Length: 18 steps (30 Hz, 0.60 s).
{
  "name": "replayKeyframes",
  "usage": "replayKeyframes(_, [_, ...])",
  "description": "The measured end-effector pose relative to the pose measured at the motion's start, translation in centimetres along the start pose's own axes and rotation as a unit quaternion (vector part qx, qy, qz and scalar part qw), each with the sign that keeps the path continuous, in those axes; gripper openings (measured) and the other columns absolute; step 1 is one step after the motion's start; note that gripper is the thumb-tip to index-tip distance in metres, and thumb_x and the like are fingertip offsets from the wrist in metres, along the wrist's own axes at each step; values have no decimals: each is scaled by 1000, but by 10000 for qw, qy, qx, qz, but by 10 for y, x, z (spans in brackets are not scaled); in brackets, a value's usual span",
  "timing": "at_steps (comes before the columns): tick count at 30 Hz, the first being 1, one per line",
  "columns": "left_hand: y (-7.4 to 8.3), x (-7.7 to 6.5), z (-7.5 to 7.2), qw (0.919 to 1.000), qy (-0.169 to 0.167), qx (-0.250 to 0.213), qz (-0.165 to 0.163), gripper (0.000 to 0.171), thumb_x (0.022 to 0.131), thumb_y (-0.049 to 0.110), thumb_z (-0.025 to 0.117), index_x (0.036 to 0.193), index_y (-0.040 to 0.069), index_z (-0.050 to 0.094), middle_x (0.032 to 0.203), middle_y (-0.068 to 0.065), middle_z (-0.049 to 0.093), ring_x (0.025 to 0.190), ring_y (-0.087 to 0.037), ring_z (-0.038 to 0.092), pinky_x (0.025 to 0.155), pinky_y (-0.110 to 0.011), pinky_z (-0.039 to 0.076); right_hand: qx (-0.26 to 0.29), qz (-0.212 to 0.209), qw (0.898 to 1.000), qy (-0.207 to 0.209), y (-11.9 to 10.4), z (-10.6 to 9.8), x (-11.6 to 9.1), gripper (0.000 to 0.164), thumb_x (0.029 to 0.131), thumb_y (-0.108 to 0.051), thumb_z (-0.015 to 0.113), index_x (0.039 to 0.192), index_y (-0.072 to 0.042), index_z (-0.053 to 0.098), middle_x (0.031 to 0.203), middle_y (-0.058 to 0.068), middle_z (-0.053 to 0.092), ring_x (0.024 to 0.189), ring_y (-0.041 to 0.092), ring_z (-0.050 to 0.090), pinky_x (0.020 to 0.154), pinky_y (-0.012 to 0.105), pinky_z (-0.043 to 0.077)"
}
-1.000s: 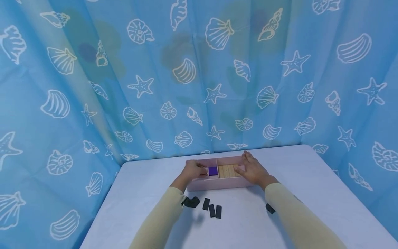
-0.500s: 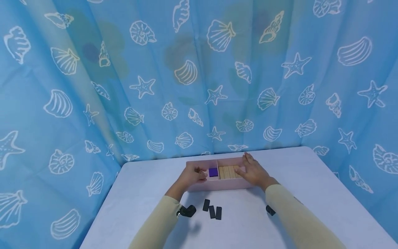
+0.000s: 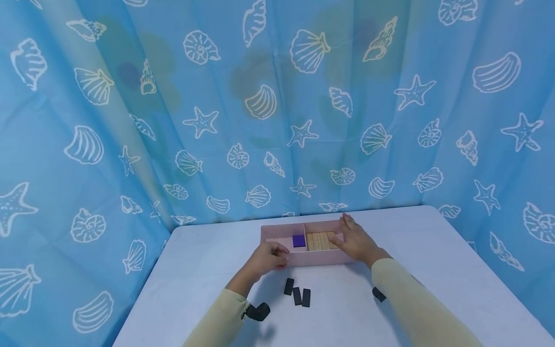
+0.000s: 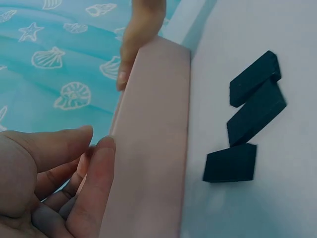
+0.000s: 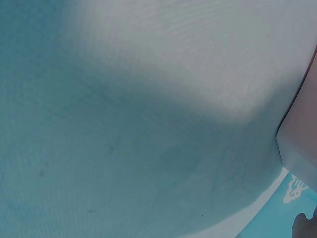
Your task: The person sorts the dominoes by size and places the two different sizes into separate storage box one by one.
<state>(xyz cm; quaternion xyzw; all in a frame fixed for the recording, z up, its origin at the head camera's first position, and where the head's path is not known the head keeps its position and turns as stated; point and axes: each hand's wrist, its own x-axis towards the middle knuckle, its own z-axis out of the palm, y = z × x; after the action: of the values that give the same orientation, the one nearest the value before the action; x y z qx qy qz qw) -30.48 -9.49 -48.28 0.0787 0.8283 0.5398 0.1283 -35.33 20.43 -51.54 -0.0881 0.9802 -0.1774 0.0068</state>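
Box (image 3: 318,259) looks light and stiff, so I'd take it by both ends. Left hand (image 3: 266,257) looks empty, loosely curled; right hand (image 3: 357,242) lies straight-fingered over one end.

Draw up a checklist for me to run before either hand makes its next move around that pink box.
1. Left hand free to pick: ok, nothing shows in its grasp.
2. Left hand clear of the pink box: cannot tell; it overlaps the near wall in view, so contact is unclear.
3. Right hand bracing firmly: cannot tell; it lies at the box's right end, but pressure doesn't show.
4. Purple block inside the left compartment: ok.
5. Wooden blocks lined up in the right compartment: ok where visible.
6. Black blocks well spaced: not ok, three lie close together on the table.
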Motion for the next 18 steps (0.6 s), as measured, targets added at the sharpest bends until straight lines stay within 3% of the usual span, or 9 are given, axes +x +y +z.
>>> replayKeyframes(5, [-7, -6, 4, 9999, 22, -108, -67, 19, 89, 2, 69, 108, 3, 68, 88, -7, 63, 78, -19, 66, 71, -33, 58, -40, 23, 10000, 28, 0, 1, 1, 100, 91, -74, 32, 154, 1, 9, 161, 18, 2, 146, 40, 4, 113, 57, 12])
replayKeyframes(12, [-19, -15, 7, 9992, 173, -284, -238, 21, 86, 3, 72, 106, 1, 67, 86, -9, 64, 76, -21, 66, 69, -34, 58, -8, -12, 10000, 21, 0, 2, 2, 94, 95, -65, 39, 153, 3, 10, 161, 20, 3, 145, 40, 5, 113, 56, 13])
replayKeyframes(18, [-29, -17, 12, 9997, 100, -144, -197, 22, 86, 3, 71, 107, 1, 68, 83, -8, 64, 71, -21, 64, 65, -33, 58, -23, -45, 10000, 54, 1, 3, 3, 92, 96, -63, 38, 153, 4, 10, 161, 20, 3, 145, 40, 5, 113, 56, 12])
